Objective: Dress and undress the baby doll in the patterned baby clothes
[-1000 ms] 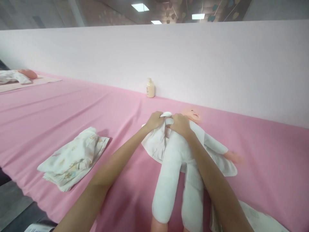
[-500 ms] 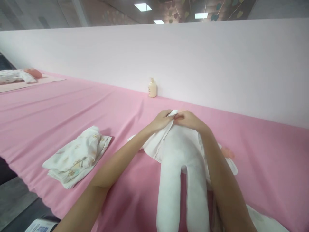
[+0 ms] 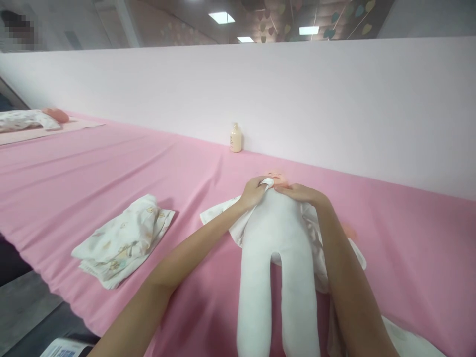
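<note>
A baby doll (image 3: 277,228) with a white cloth body lies on its back, legs towards me and head at the far end. An open white baby shirt (image 3: 241,225) spreads out beneath and beside its trunk. At the doll's neck, my left hand (image 3: 255,191) pinches the shirt's edge. My right hand (image 3: 303,193) lies over the upper chest just below the chin, fingers stretched out. Part of the doll's hand shows beyond my right forearm.
A folded printed cloth (image 3: 124,240) lies to the left on the pink sheet (image 3: 178,173). A cream pump bottle (image 3: 235,139) stands against the white wall (image 3: 334,104). Another doll (image 3: 33,119) lies far left on a mat. More pale cloth (image 3: 405,339) is at the lower right.
My hands, which met at the neck over the shirt edge, have come apart. The right has let go of the edge and lies on the chest; the doll's face now shows between them.
</note>
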`<state>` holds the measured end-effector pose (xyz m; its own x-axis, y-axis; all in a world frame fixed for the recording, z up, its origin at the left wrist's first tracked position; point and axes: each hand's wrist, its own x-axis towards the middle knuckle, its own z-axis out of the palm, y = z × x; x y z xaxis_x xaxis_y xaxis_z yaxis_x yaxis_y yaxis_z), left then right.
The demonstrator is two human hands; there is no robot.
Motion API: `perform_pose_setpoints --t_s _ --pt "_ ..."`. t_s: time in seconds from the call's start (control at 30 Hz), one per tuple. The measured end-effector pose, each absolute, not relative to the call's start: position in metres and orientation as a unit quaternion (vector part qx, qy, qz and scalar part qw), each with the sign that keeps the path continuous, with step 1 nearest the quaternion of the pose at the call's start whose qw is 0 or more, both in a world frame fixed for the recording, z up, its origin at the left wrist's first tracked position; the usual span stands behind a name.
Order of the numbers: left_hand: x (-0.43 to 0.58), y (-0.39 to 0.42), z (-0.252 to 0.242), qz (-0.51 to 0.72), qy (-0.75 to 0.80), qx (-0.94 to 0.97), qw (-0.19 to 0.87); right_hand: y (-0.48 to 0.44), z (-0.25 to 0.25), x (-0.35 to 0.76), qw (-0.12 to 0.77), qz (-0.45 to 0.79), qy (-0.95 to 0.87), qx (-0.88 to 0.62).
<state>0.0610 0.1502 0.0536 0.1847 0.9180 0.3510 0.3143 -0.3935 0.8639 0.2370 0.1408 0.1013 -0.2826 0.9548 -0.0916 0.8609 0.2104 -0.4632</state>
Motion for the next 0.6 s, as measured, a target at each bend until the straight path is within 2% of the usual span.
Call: perform_pose_setpoints --t_s 0.07,0.13,0.23,0.3,0.5,0.6 --pt "0.064 0.15 0.052 0.464 0.434 0.698 0.331 0.14 0.103 0.23 0.089 0.245 -0.741 -0.619" --pt "0.067 0.141 0.059 0.438 0.42 0.739 0.293 0.141 0.102 0.227 0.077 0.221 -0.721 -0.652" --pt "0.073 0.108 0.079 0.327 0.43 0.824 0.171 0.144 0.101 0.228 0.053 0.216 -0.719 -0.658" --pt "0.076 0.079 0.094 0.24 0.464 0.843 0.13 0.144 0.101 0.229 0.038 0.245 -0.704 -0.666" --pt "0.084 0.013 0.122 0.128 0.256 0.914 0.289 0.138 0.103 0.228 0.07 0.284 -0.629 -0.72" --pt "0.095 0.013 0.11 0.149 0.196 0.944 0.219 0.139 0.103 0.229 0.076 0.294 -0.632 -0.713"
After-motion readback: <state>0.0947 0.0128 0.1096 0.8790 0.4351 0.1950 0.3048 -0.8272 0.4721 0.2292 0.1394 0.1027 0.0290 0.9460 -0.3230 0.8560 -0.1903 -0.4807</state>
